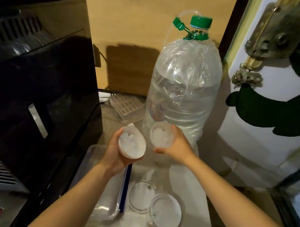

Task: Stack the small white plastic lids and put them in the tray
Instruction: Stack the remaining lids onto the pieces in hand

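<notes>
A short stack of lids [132, 144] is cupped in the left hand [117, 154], fingers curled under it. A single lid [161, 134] is pinched by its rim in the right hand [176, 147], held tilted, just apart from the stack. Both are held above the clear tray [96, 163]. Two more lids [166, 212] lie on the counter beside it. Likely risk: the tilted lid seats crooked and slides off the stack, or the big water bottle [185, 83] close behind gets knocked.
</notes>
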The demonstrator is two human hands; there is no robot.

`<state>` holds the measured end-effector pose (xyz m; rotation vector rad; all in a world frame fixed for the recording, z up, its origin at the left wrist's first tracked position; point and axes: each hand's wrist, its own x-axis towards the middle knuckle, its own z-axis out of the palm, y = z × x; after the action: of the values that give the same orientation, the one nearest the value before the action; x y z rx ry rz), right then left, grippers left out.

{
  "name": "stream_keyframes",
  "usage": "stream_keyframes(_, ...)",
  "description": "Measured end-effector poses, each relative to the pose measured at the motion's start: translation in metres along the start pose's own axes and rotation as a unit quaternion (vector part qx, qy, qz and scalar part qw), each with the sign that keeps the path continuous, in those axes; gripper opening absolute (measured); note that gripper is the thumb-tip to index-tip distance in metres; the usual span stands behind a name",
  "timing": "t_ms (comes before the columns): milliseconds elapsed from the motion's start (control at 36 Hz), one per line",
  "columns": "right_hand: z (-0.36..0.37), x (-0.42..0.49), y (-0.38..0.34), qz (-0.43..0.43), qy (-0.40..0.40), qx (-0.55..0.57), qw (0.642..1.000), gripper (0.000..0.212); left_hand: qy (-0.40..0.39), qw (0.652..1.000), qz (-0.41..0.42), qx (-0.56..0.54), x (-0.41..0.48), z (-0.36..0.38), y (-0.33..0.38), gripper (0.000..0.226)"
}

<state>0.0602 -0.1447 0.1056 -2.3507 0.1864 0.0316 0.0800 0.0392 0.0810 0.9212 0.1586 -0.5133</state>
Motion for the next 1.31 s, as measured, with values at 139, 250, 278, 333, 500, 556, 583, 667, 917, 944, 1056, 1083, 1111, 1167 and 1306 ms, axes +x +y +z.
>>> stream_keyframes(139, -0.014, -0.007, -0.014, -0.048, -0.018, 0.002, 0.999, 0.117, -0.064, 0.998, -0.018, -0.021, 0.003, 0.021, -0.004, 0.039)
stream_keyframes(250, -0.013, -0.013, -0.016, -0.07, -0.045, -0.006, 0.996, 0.116, -0.086, 0.996, -0.021, 0.011, 0.006, 0.03, -0.008, 0.047)
stream_keyframes(278, -0.012, -0.014, -0.016, -0.075, -0.051, -0.007, 0.996, 0.116, -0.09, 0.996, -0.021, 0.02, 0.006, 0.032, -0.009, 0.048)
stream_keyframes(333, -0.01, -0.014, -0.016, -0.075, -0.057, -0.007, 0.996, 0.115, -0.092, 0.995, -0.023, 0.03, 0.007, 0.034, -0.011, 0.047)
stream_keyframes(500, -0.004, -0.011, -0.016, -0.069, -0.069, -0.008, 0.995, 0.116, -0.092, 0.995, -0.028, 0.028, 0.013, 0.037, -0.012, 0.043)
stream_keyframes(556, -0.004, -0.01, -0.017, -0.067, -0.075, -0.013, 0.995, 0.115, -0.094, 0.995, -0.031, 0.024, 0.014, 0.035, -0.013, 0.045)
stream_keyframes(583, -0.004, -0.01, -0.017, -0.069, -0.079, -0.016, 0.994, 0.114, -0.095, 0.995, -0.032, 0.024, 0.015, 0.034, -0.013, 0.047)
stream_keyframes(667, -0.004, -0.012, -0.017, -0.082, -0.093, -0.022, 0.992, 0.109, -0.095, 0.995, -0.03, 0.029, 0.017, 0.033, -0.014, 0.049)
stream_keyframes(917, 0.004, -0.014, -0.022, -0.1, -0.093, 0.0, 0.991, 0.102, -0.098, 0.994, -0.005, 0.056, 0.015, 0.028, -0.015, 0.044)
stream_keyframes(944, 0.005, -0.014, -0.022, -0.102, -0.096, 0.001, 0.99, 0.101, -0.098, 0.994, -0.003, 0.058, 0.014, 0.026, -0.016, 0.044)
stream_keyframes(1056, 0.01, -0.017, -0.021, -0.112, -0.098, 0.007, 0.989, 0.096, -0.096, 0.993, -0.002, 0.063, 0.011, 0.021, -0.018, 0.04)
stream_keyframes(1083, 0.013, -0.017, -0.02, -0.113, -0.098, 0.007, 0.989, 0.096, -0.092, 0.994, -0.005, 0.062, 0.01, 0.019, -0.018, 0.039)
stream_keyframes(1111, 0.015, -0.018, -0.021, -0.113, -0.099, 0.005, 0.989, 0.096, -0.087, 0.994, -0.008, 0.06, 0.009, 0.017, -0.019, 0.038)
stream_keyframes(1167, 0.02, -0.021, -0.023, -0.116, -0.106, 0.0, 0.988, 0.094, -0.079, 0.995, -0.013, 0.055, 0.007, 0.013, -0.021, 0.039)
stream_keyframes(1306, 0.033, -0.023, -0.024, -0.113, -0.15, -0.011, 0.982, 0.095, -0.041, 0.998, -0.031, 0.045, 0.002, 0.004, -0.026, 0.038)
